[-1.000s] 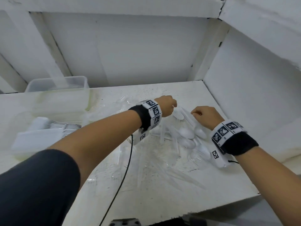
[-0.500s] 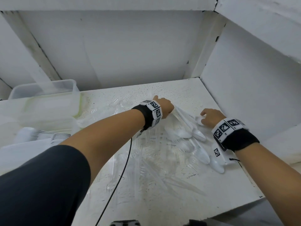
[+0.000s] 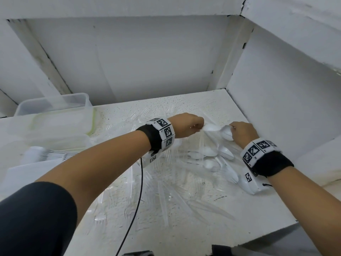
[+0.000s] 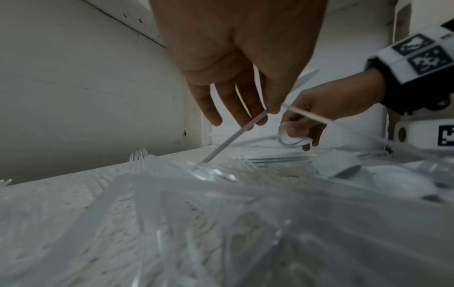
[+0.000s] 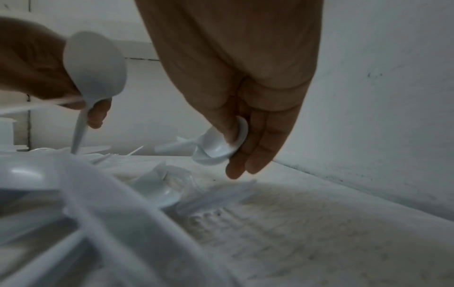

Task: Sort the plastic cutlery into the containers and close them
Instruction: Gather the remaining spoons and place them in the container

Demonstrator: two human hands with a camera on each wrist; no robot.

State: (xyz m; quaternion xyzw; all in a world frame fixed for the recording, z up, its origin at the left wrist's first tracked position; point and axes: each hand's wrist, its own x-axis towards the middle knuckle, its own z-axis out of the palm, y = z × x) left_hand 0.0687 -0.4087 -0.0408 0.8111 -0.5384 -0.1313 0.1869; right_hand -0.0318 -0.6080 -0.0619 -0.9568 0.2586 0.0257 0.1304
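We see white spoons [image 3: 209, 151] in opaque plastic, smooth with a slight gloss. Forks [image 3: 166, 198] are clear plastic, glassy and shiny. The table [image 3: 239, 215] is matt white, rough and speckled. Tubs [image 3: 53, 104] are translucent plastic, smooth. Wristbands [image 3: 273, 163] are black cloth carrying white plastic marker blocks.

No readable words, brand names or numbers appear anywhere in view; the only markings are black-and-white square code patterns printed on the white blocks of the left wristband [image 3: 165, 133] and the right wristband [image 3: 258, 150], plus similar code squares on the white camera housings strapped beneath each wrist
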